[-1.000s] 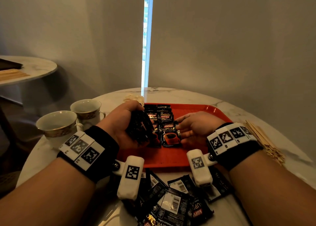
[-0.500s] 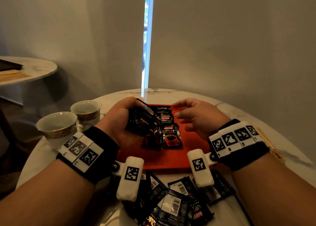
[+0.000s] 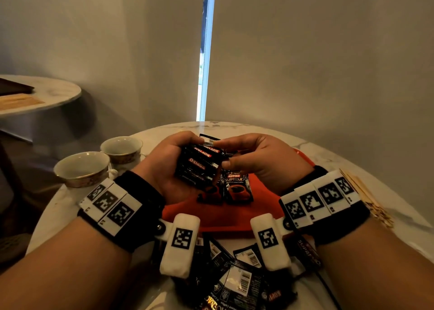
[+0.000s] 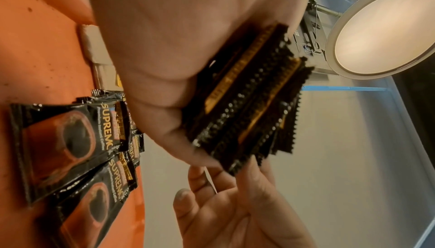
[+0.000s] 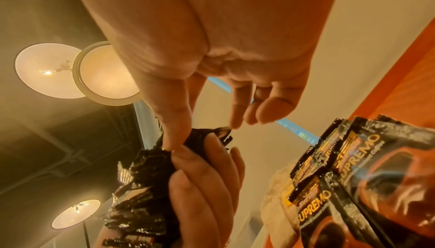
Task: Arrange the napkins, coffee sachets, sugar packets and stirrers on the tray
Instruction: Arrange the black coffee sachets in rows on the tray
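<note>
The left hand point(image 3: 164, 166) is raised over the tray point(image 3: 263, 206), fingers curled round a fanned stack of sachets point(image 3: 199, 166), the same bundle whose serrated edges show in the left wrist view point(image 4: 249, 106). The right hand point(image 3: 260, 161) meets it from the right, thumb and forefinger pinching the top corner of the stack, the other fingers point(image 5: 270, 110) loosely bent and holding nothing. Below both hands, a row of sachets point(image 3: 237, 187) lies overlapping on the tray, running from near to far, labels up; the nearest 2 sit side by side. At the far end of that row the right wrist view shows something pale and crumpled point(image 5: 277, 196) by the tray, too blurred to name. On the near edge of the bench point(image 3: 328, 154), loose sachets point(image 3: 237, 281) lie in a heap between the forearms. A bundle of stirrers point(image 3: 368, 199) lies on the bench right of the tray, off it. 2 cups point(image 3: 82, 166) stand on the left side of the bench, well apart from the tray.
</note>
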A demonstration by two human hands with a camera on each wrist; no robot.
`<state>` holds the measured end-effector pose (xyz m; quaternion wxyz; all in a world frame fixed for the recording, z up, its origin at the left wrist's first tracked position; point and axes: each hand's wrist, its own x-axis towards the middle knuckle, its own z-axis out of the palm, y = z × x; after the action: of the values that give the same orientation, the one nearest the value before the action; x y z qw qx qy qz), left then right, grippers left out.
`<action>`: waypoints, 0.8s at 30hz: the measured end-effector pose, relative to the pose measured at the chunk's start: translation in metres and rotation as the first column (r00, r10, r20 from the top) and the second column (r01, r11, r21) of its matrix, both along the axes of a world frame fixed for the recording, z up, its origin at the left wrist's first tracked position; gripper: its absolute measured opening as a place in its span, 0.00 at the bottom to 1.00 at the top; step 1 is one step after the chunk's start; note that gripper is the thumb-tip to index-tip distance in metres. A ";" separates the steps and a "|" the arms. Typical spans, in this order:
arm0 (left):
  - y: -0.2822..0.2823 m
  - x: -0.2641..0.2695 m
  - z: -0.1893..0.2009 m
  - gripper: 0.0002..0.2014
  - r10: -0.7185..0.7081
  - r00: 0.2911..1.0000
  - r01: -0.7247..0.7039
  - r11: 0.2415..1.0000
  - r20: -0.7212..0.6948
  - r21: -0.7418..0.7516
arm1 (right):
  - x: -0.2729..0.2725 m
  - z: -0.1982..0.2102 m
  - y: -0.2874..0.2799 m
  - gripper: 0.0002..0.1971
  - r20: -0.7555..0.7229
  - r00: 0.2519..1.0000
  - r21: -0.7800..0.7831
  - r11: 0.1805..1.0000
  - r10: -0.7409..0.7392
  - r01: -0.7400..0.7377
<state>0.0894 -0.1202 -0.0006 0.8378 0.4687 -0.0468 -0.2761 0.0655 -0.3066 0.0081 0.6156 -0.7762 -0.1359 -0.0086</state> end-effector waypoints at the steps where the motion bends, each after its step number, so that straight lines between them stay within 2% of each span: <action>1: 0.000 -0.001 0.001 0.14 0.001 1.000 -0.001 1.000 -0.002 0.007 | 0.001 -0.001 0.000 0.20 -0.003 1.000 -0.002 1.000 0.004 -0.004; 6: 0.001 0.002 0.000 0.17 -0.007 1.000 0.007 1.000 0.001 0.027 | -0.002 0.001 0.001 0.16 0.013 1.000 -0.022 0.999 -0.026 0.027; 10: 0.003 0.005 0.000 0.26 -0.076 0.997 0.075 0.996 0.018 0.042 | -0.002 -0.002 0.003 0.14 0.011 0.998 -0.041 0.997 -0.067 0.067; 13: 0.004 0.004 0.002 0.22 -0.077 0.997 0.076 0.995 0.012 0.067 | -0.001 -0.004 0.006 0.12 0.014 0.995 -0.054 0.994 -0.100 0.100; 16: 0.005 0.002 0.004 0.15 0.014 1.000 -0.015 0.995 0.010 0.100 | 0.006 -0.008 0.007 0.07 0.029 0.968 0.004 0.968 -0.250 0.250; 20: 0.010 0.005 0.006 0.08 0.123 0.992 -0.122 0.986 -0.003 0.114 | 0.016 -0.014 0.002 0.02 -0.111 0.915 0.120 0.909 -0.388 0.400; 22: 0.012 0.008 0.006 0.07 0.121 0.993 -0.122 0.985 0.013 0.121 | 0.018 -0.017 -0.001 0.01 -0.193 0.898 0.108 0.901 -0.396 0.420; 24: 0.012 0.008 0.006 0.09 0.102 0.994 -0.107 0.982 0.039 0.155 | 0.019 -0.022 -0.002 0.06 -0.287 0.881 0.076 0.908 -0.376 0.413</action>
<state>0.0977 -0.1084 0.0050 0.8109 0.5390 -0.0134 -0.2274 0.0850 -0.3085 -0.0135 0.6643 -0.7383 0.1098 -0.0390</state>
